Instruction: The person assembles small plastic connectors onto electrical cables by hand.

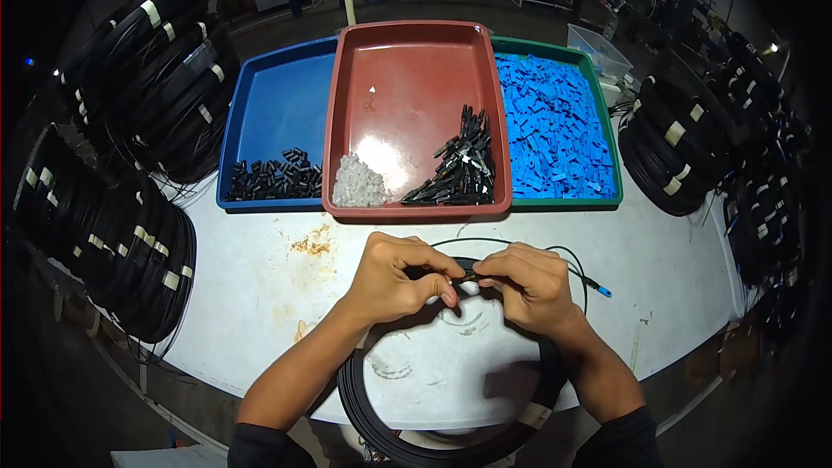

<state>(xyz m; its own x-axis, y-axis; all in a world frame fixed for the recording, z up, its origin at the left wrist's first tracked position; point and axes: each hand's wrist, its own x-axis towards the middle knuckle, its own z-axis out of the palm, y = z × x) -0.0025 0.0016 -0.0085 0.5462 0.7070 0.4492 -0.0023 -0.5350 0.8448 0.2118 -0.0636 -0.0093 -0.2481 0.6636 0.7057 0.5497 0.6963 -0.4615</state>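
Note:
A large coil of black cable (pixel 354 394) lies at the table's near edge, with pale tape around it. Above its far side, my left hand (pixel 400 277) and my right hand (pixel 530 284) meet at the cable's end (pixel 469 277), a small dark piece with a pale tip. The thumb and forefinger of my left hand close on it from the left. My right fingers pinch it from the right, and they hide part of it. Right of my right hand, the cable's other end carries a connector with a blue tip (pixel 604 292).
Beyond my hands stand a blue tray (pixel 286 205) of short black sleeves, a red tray (pixel 416 210) with small whitish caps and black connector parts, and a green tray (pixel 568 204) of blue clips. Stacked black cable coils (pixel 130 251) and further coils (pixel 676 143) flank the table (pixel 251 295).

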